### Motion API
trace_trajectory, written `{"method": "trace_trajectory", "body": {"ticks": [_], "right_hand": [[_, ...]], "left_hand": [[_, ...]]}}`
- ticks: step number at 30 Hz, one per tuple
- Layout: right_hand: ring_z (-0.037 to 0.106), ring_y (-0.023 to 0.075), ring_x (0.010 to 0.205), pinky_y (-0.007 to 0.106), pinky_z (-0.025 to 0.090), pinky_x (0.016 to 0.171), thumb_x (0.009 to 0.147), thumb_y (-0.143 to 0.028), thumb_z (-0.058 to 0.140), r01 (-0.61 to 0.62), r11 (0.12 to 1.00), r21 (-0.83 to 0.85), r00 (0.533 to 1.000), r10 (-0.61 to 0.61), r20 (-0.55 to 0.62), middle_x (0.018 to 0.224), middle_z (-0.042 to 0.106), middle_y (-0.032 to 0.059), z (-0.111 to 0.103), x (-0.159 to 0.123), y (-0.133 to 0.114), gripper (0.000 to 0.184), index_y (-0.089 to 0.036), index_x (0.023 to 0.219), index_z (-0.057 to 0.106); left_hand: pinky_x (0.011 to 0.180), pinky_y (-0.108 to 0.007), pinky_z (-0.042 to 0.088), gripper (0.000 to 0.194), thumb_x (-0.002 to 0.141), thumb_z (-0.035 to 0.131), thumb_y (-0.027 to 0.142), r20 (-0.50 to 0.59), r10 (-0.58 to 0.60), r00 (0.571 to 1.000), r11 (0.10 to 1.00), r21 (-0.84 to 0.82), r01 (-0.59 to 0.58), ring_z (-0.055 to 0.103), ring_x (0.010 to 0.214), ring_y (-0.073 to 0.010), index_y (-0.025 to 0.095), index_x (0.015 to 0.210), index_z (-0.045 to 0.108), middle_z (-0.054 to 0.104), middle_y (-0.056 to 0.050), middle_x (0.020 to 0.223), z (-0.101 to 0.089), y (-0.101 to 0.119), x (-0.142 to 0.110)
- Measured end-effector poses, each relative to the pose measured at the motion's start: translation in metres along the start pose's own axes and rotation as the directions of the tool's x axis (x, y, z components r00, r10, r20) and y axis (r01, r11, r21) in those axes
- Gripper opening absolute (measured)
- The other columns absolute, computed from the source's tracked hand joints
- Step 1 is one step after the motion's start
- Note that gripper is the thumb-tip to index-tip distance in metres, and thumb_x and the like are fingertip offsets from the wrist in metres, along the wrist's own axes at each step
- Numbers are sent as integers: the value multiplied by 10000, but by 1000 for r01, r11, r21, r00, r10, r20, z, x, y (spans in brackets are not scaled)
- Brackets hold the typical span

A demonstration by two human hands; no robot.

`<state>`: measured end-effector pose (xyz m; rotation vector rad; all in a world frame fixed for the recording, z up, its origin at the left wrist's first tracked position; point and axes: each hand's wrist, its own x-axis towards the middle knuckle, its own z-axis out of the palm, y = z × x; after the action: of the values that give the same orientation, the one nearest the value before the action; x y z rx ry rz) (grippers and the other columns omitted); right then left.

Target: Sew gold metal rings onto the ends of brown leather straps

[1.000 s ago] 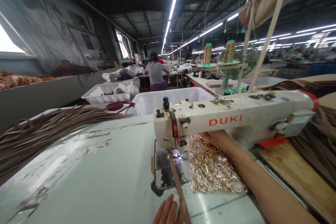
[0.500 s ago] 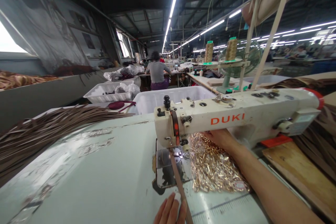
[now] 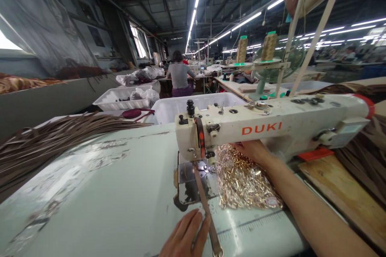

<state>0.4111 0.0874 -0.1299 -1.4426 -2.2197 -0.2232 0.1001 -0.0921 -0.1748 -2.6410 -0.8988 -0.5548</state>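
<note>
A narrow brown strap (image 3: 202, 192) runs from under the presser foot of the sewing machine (image 3: 259, 128) toward me, with a gold metal ring (image 3: 218, 252) at its near end. My left hand (image 3: 188, 231) lies beside the strap, thumb and index fingertips together at its left edge; something white covers the index tip. Right of the needle plate (image 3: 187, 184) is a clear bag of gold metal clasps (image 3: 245, 184). My right hand (image 3: 251, 152) reaches under the machine arm into the far end of these clasps, its fingertips mostly hidden.
Long brown strips (image 3: 69, 128) lie in a heap at the left of the table (image 3: 126, 192). White plastic bins (image 3: 199, 102) stand behind the machine. Thread cones (image 3: 268, 46) rise behind the machine at the right. Farther off, a person in grey (image 3: 180, 76) sits with back turned.
My left hand shows more in view, and the strap's ringed end has come into sight. My right hand stays at the clasps. The whole view has shifted slightly.
</note>
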Motion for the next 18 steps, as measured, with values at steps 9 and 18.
{"method": "trace_trajectory", "body": {"ticks": [9,18], "right_hand": [[555,324,1087,417,414,949,868,-365,526,-18,1000,11,998,17,56,1031,683,115,-2,0,1,273,-165,998,661],[522,333,1151,457,397,989,850,-365,521,3,1000,22,1000,-3,-1,1130,657,102,0,-1,-1,315,-194,1088,638]], "left_hand": [[914,-359,525,358,888,584,218,316,-101,943,927,-315,205,566,1067,-245,146,1230,506,594,-111,1146,-36,-16,36],[806,-260,522,243,991,370,217,137,-3,991,901,-429,62,608,884,-162,200,1005,612,634,-39,899,-9,-61,51]]}}
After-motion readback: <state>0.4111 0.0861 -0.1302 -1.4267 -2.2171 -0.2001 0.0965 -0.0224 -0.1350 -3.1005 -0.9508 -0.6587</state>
